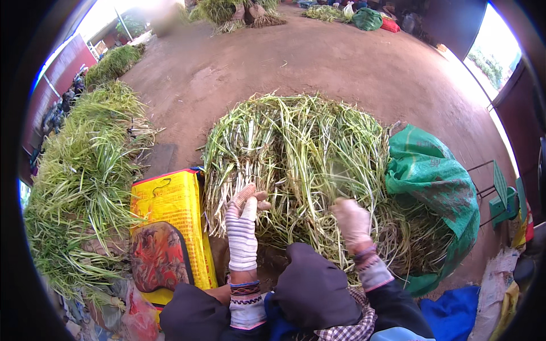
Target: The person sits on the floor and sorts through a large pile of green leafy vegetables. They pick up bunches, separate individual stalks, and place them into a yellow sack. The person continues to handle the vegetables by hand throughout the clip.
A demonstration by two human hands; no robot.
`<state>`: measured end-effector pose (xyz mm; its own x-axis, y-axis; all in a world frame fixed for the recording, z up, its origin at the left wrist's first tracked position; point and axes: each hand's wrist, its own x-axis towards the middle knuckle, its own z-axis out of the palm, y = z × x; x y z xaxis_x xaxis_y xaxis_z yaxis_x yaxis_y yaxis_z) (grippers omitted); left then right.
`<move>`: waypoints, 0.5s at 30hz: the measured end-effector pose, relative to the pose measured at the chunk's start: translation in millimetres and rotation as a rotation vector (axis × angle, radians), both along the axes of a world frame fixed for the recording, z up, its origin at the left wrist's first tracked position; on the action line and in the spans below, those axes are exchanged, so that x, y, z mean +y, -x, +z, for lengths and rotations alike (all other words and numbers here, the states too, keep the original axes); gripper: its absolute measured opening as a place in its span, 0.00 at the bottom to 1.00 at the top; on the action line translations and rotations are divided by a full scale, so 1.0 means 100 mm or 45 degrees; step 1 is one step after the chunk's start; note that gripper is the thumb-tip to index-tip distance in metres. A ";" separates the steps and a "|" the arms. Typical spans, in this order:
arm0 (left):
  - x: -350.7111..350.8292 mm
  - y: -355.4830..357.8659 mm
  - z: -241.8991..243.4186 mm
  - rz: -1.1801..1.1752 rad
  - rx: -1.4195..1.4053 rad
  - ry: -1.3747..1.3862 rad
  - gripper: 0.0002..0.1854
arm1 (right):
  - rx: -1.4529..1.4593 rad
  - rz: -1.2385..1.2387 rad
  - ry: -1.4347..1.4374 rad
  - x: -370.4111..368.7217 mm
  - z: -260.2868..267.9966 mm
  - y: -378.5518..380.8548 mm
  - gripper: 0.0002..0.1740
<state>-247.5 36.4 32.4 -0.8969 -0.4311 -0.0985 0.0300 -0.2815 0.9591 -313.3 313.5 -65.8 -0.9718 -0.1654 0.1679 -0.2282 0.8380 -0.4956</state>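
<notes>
Before me lies a broad heap of long, grass-like green plants (307,128) with pale stems and tangled roots. My left hand (247,202), in a striped knit glove, is raised over the left part of the heap. Its fingers are bent, and pale stems lie just behind them; whether it grips any is unclear. My right hand (353,219), in a pale glove, is closed in a fist over the middle right of the heap. Motion blurs it, and a faint wisp of stalks shows at its fingers. A green woven sack (431,162) lies across the heap's right end.
A yellow printed bag (170,196) with a patterned cushion (160,255) on it lies at my left. Beyond them stretches a long pile of green plants (89,170). A green stool (503,200) stands at the right. More bundles (239,15) rest farther back on the brown floor (290,64).
</notes>
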 end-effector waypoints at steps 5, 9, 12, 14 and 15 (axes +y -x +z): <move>0.05 0.07 -0.12 0.039 0.027 -0.053 0.17 | -0.597 -0.018 -0.258 -0.75 -0.42 0.22 0.22; 0.00 0.11 -0.16 0.019 -0.008 -0.063 0.17 | -0.535 -0.043 0.307 -0.63 -0.15 0.01 0.12; -0.04 0.11 -0.17 -0.010 -0.036 -0.050 0.17 | -0.852 0.096 1.314 -0.40 0.38 -0.19 0.09; -0.03 0.08 -0.15 -0.005 -0.086 -0.004 0.17 | -0.908 0.192 1.520 -0.31 0.70 -0.29 0.11; -0.01 0.08 -0.14 -0.029 -0.060 -0.021 0.17 | -0.950 0.126 1.439 -0.34 0.80 -0.27 0.11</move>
